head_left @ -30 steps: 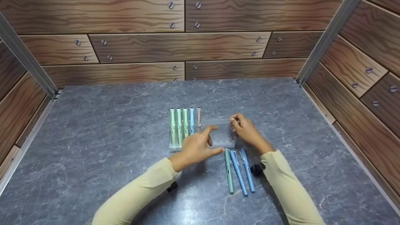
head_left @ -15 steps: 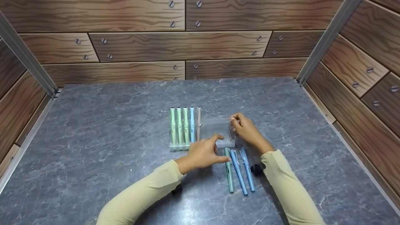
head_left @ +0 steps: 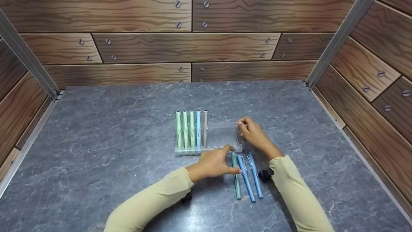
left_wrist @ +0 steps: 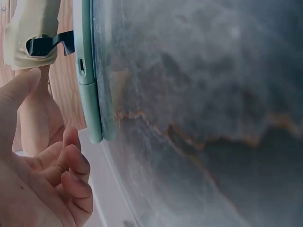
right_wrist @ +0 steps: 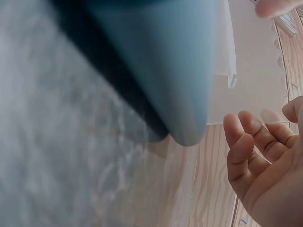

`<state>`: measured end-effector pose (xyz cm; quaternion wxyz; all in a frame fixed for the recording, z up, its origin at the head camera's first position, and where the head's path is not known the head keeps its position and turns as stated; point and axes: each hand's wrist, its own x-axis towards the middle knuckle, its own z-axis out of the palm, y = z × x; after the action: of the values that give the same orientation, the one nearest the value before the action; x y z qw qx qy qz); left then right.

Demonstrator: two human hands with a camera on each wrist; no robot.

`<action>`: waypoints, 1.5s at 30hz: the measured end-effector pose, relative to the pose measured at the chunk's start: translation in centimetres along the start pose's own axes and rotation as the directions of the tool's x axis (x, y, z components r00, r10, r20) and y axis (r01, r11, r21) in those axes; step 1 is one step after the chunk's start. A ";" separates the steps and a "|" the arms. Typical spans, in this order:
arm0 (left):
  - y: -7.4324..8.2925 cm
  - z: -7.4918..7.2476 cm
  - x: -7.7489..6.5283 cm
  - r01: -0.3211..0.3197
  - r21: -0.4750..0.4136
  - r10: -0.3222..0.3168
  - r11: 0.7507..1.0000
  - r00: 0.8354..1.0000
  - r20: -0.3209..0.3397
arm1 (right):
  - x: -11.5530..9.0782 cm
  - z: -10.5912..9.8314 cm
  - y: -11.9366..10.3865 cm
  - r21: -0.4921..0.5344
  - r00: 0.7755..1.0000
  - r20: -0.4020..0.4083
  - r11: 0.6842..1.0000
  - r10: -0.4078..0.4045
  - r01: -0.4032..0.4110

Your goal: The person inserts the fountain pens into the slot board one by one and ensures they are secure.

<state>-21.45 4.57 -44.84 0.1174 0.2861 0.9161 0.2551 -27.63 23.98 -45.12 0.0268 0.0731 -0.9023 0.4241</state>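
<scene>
Hands at a transparent pen case, with five pens in the case and three lying before it

Head view, with details from both wrist cameras. The transparent case [head_left: 222, 133] lies flat on the grey marbled desk [head_left: 112, 129]. Its left part holds a parallel row of pens: three light green pens [head_left: 185, 132], then a light blue pen [head_left: 198, 130], then a pinkish-grey pen [head_left: 205, 129]. Their upper ends project past the far edge of the case; their lower ends meet its near ledge.

Nearer the person, below the right part of the case, lie a darker green pen [head_left: 237, 190], a middle blue pen [head_left: 248, 183] and an outer blue pen [head_left: 257, 180]. The two blue pens slant slightly, apart from each other at their upper ends.

The left hand [head_left: 215, 162] is over the near edge of the case, thumb and forefinger spread wide, the other fingers loosely bent, grasping nothing. Its thumb crosses above the darker green pen; whether they touch cannot be told. The right hand [head_left: 254, 133] pinches the far right corner of the case between thumb and fingers.

Both forearms wear pale yellow sleeves [head_left: 151, 196]. Wood-patterned panels [head_left: 186, 48] enclose the desk behind and at the sides.
</scene>
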 end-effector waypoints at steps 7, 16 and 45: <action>0.0 0.6 0.2 -0.010 0.028 0.009 1.000 1.000 0.027 | -0.1 0.0 0.1 -0.018 1.000 0.003 1.000 -0.007 0.007; -0.3 0.7 0.2 0.008 0.027 -0.010 1.000 0.997 0.072 | -0.1 0.2 0.3 -0.005 1.000 -0.021 1.000 -0.012 0.012; 0.2 0.8 0.7 0.026 0.122 -0.039 0.992 0.994 0.102 | 0.0 0.0 0.1 -0.033 0.999 -0.023 0.999 -0.034 0.033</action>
<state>-21.64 5.50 -45.46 0.1517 0.2908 0.9270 0.1819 -27.69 24.06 -45.21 0.0458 0.0826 -0.9073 0.4098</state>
